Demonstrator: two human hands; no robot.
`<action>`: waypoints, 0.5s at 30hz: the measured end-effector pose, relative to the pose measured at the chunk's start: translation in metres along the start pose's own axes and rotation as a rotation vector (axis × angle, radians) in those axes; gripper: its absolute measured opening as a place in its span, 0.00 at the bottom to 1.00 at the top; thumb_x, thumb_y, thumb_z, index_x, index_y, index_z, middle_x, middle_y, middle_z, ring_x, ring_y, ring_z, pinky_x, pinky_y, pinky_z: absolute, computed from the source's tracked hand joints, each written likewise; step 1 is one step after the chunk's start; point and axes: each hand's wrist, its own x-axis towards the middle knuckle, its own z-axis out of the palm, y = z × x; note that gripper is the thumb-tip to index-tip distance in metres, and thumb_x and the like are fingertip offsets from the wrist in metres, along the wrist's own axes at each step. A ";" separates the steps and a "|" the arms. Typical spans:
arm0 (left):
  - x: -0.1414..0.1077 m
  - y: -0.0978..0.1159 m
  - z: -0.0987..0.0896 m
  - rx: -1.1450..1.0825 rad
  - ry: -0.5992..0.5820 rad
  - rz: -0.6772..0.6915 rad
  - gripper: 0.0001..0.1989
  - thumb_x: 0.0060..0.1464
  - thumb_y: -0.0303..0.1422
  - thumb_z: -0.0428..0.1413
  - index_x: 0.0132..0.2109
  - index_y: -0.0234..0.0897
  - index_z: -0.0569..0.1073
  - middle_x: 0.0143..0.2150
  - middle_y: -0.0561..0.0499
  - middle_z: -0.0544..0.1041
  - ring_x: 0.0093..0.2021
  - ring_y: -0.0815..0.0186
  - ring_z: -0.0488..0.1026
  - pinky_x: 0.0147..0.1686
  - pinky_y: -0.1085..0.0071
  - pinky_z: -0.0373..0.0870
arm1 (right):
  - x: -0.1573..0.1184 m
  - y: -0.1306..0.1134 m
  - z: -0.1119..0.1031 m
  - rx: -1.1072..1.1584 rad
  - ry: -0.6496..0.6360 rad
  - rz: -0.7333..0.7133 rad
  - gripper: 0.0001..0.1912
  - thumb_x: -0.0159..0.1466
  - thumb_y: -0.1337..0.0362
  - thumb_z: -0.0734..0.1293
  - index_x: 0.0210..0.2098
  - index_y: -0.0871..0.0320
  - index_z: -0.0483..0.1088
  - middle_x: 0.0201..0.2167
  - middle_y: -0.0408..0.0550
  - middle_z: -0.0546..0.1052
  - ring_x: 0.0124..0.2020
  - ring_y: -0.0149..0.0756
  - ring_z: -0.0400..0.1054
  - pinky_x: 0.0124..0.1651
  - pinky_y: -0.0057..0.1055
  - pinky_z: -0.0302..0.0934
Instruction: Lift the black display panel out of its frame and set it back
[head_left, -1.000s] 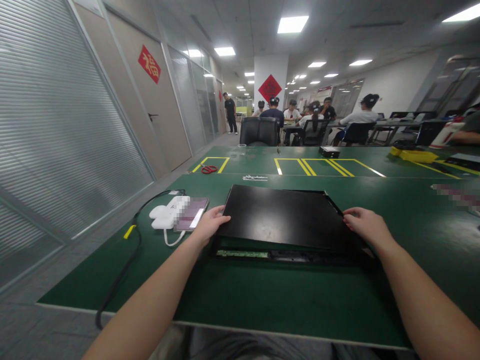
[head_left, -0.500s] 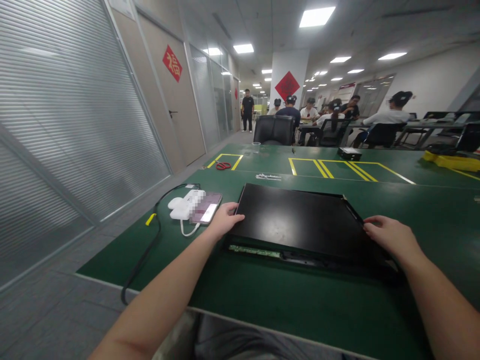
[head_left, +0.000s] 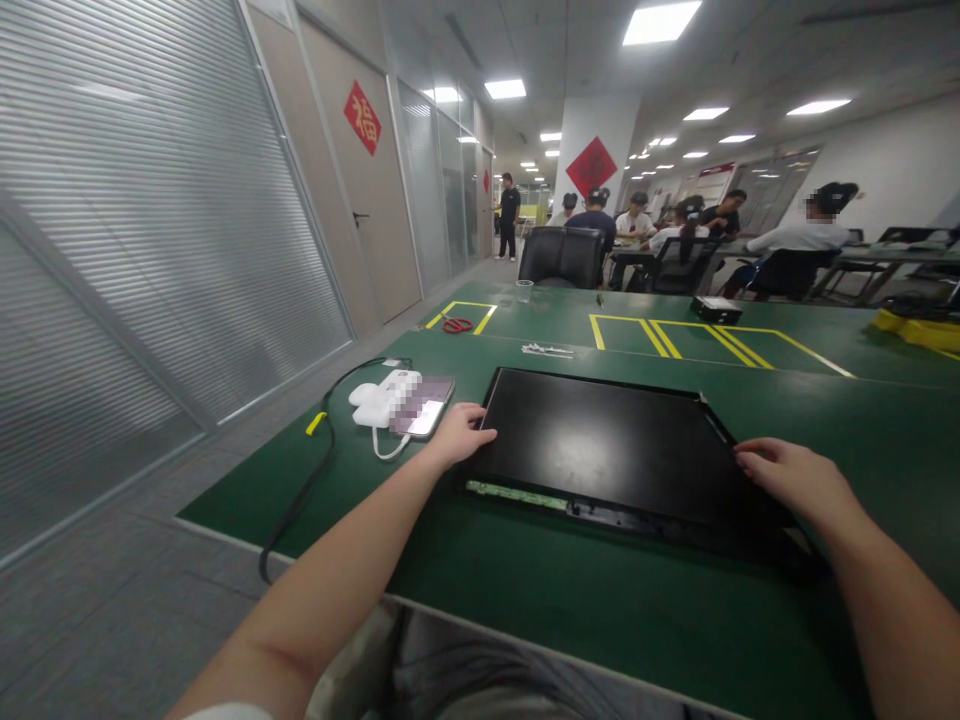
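A flat black screen panel (head_left: 600, 440) lies over a black frame on the green table (head_left: 525, 590). Along the near edge of the frame shows a green circuit strip (head_left: 517, 494). My left hand (head_left: 463, 435) grips the panel's left edge, thumb on top and fingers at the side. On the right edge, my right hand (head_left: 787, 475) holds the panel between thumb and fingers. The undersides of both grips are hidden.
A phone (head_left: 427, 408) and a white charger with a cable lie left of the panel. Beyond are red scissors (head_left: 457, 325), a white caliper-like tool (head_left: 547, 350), a clear cup (head_left: 524, 291) and a black box (head_left: 716, 309). Several people sit farther back; one stands.
The panel now sits lower and more evenly in the frame, with both hands still at its sides. The whole view has shifted slightly.
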 end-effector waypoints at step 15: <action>0.003 -0.012 -0.003 0.284 -0.044 0.088 0.22 0.50 0.36 0.67 0.53 0.32 0.82 0.64 0.35 0.70 0.61 0.48 0.74 0.62 0.56 0.72 | -0.008 -0.010 -0.007 -0.010 -0.016 0.035 0.23 0.60 0.50 0.61 0.44 0.48 0.82 0.37 0.49 0.84 0.42 0.51 0.78 0.42 0.41 0.69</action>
